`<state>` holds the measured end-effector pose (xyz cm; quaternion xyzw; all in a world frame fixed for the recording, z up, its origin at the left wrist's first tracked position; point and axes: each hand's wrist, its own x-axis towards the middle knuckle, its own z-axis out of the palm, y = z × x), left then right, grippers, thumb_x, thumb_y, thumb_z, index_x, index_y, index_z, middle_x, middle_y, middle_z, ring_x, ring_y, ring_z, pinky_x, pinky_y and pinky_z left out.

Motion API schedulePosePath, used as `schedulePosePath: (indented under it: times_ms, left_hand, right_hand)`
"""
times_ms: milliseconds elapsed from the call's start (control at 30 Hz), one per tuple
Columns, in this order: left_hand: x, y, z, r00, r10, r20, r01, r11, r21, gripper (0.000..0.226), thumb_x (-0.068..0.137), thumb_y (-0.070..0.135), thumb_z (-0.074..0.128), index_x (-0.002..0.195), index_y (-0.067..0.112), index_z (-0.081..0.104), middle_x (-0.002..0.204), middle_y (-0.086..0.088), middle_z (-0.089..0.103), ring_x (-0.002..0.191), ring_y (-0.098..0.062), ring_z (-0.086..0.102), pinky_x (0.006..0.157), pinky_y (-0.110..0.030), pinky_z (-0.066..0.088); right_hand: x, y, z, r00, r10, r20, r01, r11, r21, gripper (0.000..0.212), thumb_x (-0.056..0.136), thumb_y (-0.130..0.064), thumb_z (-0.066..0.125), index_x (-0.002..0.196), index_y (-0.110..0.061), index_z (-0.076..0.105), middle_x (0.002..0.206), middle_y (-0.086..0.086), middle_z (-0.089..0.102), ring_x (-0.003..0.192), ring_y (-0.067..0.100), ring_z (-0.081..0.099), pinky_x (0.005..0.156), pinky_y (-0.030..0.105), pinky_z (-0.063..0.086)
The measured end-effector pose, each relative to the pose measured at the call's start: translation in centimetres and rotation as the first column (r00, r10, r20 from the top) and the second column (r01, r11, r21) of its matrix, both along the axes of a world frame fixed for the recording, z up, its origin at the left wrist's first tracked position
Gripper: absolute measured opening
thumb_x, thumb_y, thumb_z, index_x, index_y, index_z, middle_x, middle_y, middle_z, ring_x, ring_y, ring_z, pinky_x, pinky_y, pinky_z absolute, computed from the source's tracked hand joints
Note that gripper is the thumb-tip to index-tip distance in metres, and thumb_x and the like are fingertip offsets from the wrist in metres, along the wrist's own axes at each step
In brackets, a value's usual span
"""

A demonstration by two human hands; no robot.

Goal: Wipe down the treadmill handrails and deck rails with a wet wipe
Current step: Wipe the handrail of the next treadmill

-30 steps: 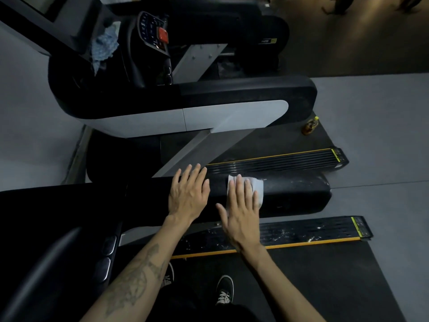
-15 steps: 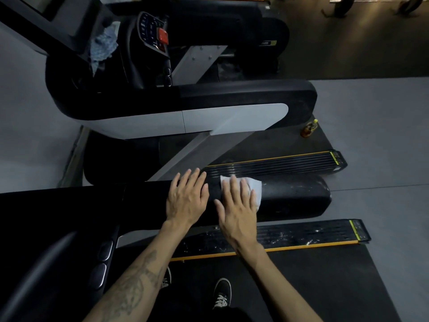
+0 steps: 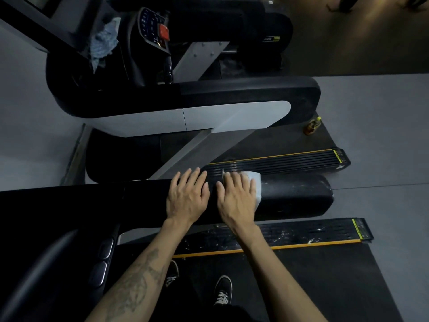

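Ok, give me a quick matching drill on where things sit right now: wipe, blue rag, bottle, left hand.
Things:
1. white wet wipe
2. crumpled blue rag
3. small amber bottle with a yellow cap
4. left hand

Places:
A. standing on the far treadmill's belt
B. flat and bare on the near black padded handrail
C. under the right hand
D. in the far treadmill's console tray

Pairs: 1-C, 2-D, 3-A, 4-B
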<state>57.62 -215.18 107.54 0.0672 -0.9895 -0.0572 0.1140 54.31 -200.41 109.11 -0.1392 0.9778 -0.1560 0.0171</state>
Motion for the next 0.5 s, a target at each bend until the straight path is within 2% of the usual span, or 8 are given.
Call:
schedulePosePath:
  times_ms: [67,133,233,300,367,433,500]
  left_hand:
    - [-0.1,0.0,0.0,1.000,0.000,0.003,0.000,1.000,-0.002,0.051,0.105,0.038,0.033,0.137,0.014,0.065,0.141,-0.008,0.064,0.134,-0.028,0.057,0.114,-0.051,0.038]
    - [-0.1,0.0,0.0,1.000,-0.004,0.003,0.004,1.000,-0.003,0.050,0.105,0.037,0.034,0.137,0.014,0.065,0.140,-0.007,0.064,0.133,-0.027,0.057,0.114,-0.051,0.038]
    - [-0.2,0.0,-0.1,1.000,-0.008,-0.022,0.008,1.000,0.005,0.048,0.104,0.036,0.037,0.135,0.013,0.066,0.138,-0.007,0.066,0.131,-0.028,0.059,0.113,-0.051,0.040]
    - [-0.1,0.0,-0.1,0.999,-0.008,-0.031,0.008,1.000,0.013,0.048,0.104,0.035,0.037,0.135,0.013,0.066,0.138,-0.007,0.066,0.132,-0.028,0.058,0.113,-0.051,0.040]
    - [-0.1,0.0,-0.1,1.000,-0.006,-0.025,0.006,1.000,0.014,0.049,0.105,0.036,0.035,0.136,0.013,0.065,0.139,-0.007,0.065,0.133,-0.027,0.057,0.113,-0.051,0.039]
    - [-0.1,0.1,-0.1,1.000,-0.007,-0.017,0.007,1.000,0.014,0.050,0.106,0.036,0.034,0.137,0.013,0.064,0.140,-0.007,0.065,0.134,-0.027,0.056,0.114,-0.051,0.039]
    - [0.0,0.1,-0.1,1.000,-0.015,-0.020,0.015,1.000,0.012,0.049,0.106,0.035,0.033,0.138,0.013,0.064,0.141,-0.008,0.064,0.135,-0.026,0.056,0.115,-0.051,0.039]
  right_hand:
    - [-1.0,0.0,0.1,0.993,0.114,0.025,-0.113,0.993,-0.032,0.049,0.107,-0.044,0.024,0.139,-0.023,0.055,0.138,-0.002,0.057,0.137,0.021,0.042,0.122,0.043,0.019]
    - [-2.6,0.5,0.3,0.983,0.177,0.044,-0.179,0.983,0.037,0.044,0.110,-0.041,0.027,0.139,-0.026,0.056,0.137,-0.003,0.060,0.136,0.021,0.045,0.123,0.042,0.016]
    - [-3.8,1.4,0.2,0.992,0.119,0.038,-0.123,0.983,0.135,0.046,0.110,-0.042,0.024,0.136,-0.029,0.060,0.134,-0.003,0.063,0.133,0.022,0.049,0.123,0.041,0.015]
    - [-2.8,1.7,0.0,1.000,0.013,0.001,-0.013,0.992,0.127,0.049,0.109,-0.045,0.021,0.135,-0.028,0.060,0.134,-0.004,0.062,0.133,0.021,0.047,0.123,0.043,0.017]
    - [-1.1,1.3,-0.3,0.997,-0.067,-0.034,0.070,0.993,0.098,0.057,0.106,-0.046,0.016,0.143,-0.024,0.053,0.142,-0.001,0.055,0.140,0.023,0.040,0.122,0.046,0.019]
    - [0.1,0.4,-0.4,0.998,-0.065,-0.004,0.065,0.996,0.054,0.065,0.103,-0.049,0.012,0.152,-0.021,0.044,0.155,0.003,0.045,0.149,0.027,0.031,0.124,0.048,0.016]
    - [0.0,-0.2,-0.4,0.999,0.012,0.041,-0.012,1.000,0.000,0.066,0.103,-0.051,0.011,0.158,-0.023,0.035,0.164,0.004,0.034,0.155,0.025,0.022,0.127,0.046,0.008]
